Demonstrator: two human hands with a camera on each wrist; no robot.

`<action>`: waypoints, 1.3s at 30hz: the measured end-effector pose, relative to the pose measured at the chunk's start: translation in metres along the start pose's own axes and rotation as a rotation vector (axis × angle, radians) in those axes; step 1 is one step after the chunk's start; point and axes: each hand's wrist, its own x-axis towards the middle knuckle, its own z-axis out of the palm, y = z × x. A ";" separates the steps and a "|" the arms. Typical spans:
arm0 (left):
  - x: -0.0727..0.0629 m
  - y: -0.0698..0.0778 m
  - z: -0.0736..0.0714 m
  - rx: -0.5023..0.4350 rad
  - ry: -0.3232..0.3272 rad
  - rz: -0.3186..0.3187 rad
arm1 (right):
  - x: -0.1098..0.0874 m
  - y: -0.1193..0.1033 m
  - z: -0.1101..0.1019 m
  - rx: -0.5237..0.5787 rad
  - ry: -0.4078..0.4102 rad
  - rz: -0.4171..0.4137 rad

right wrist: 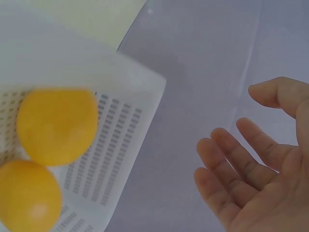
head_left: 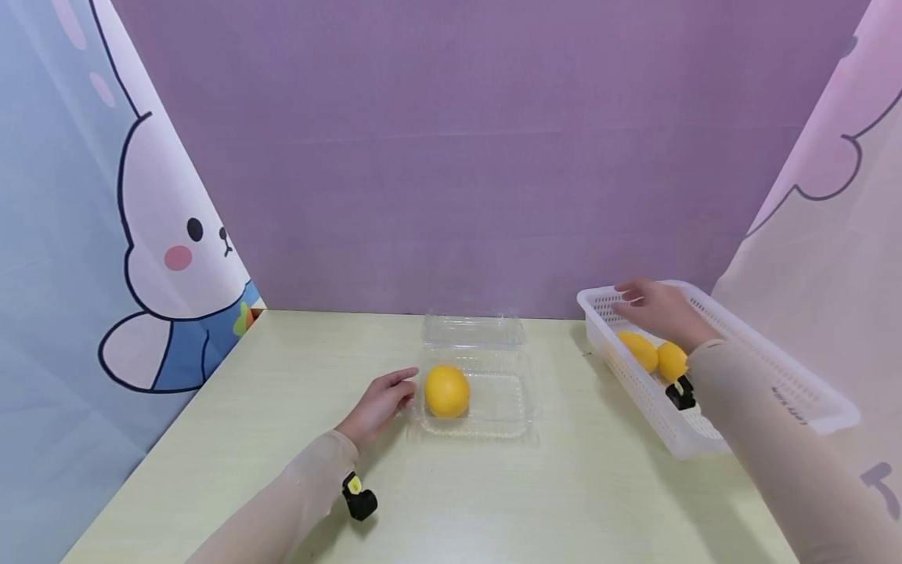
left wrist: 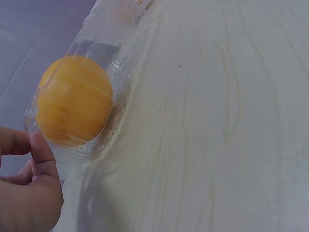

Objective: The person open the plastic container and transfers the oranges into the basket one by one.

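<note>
A clear plastic clamshell box [head_left: 496,403] lies on the table with its lid folded back, and an orange [head_left: 447,391] sits in its left part. At the box's left edge, my left hand [head_left: 380,403] pinches the rim between thumb and finger [left wrist: 43,157], close beside the orange [left wrist: 75,101]. My right hand [head_left: 662,309] is over the far end of a white perforated basket [head_left: 637,399]. Its fingers [right wrist: 231,171] are spread and loosely bent, holding nothing. In the basket lie two oranges [right wrist: 58,125], touching each other, nearer than the right hand.
The basket stands at the right side of the pale table [head_left: 486,501], its long walls slanting toward me. A purple cloth [head_left: 458,157] hangs behind the table. Printed cloths [head_left: 56,313] hang at both sides.
</note>
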 end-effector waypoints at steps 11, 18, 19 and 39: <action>0.000 0.000 0.001 -0.010 -0.002 0.006 | 0.003 -0.020 0.017 0.045 0.017 -0.054; 0.001 0.000 0.000 -0.009 0.001 0.006 | 0.007 -0.030 0.031 0.046 0.045 -0.113; 0.000 0.001 0.000 -0.008 0.000 0.006 | 0.008 -0.030 0.033 0.048 0.051 -0.127; 0.001 -0.001 0.002 0.005 0.003 0.022 | 0.012 -0.053 0.072 0.081 0.006 -0.217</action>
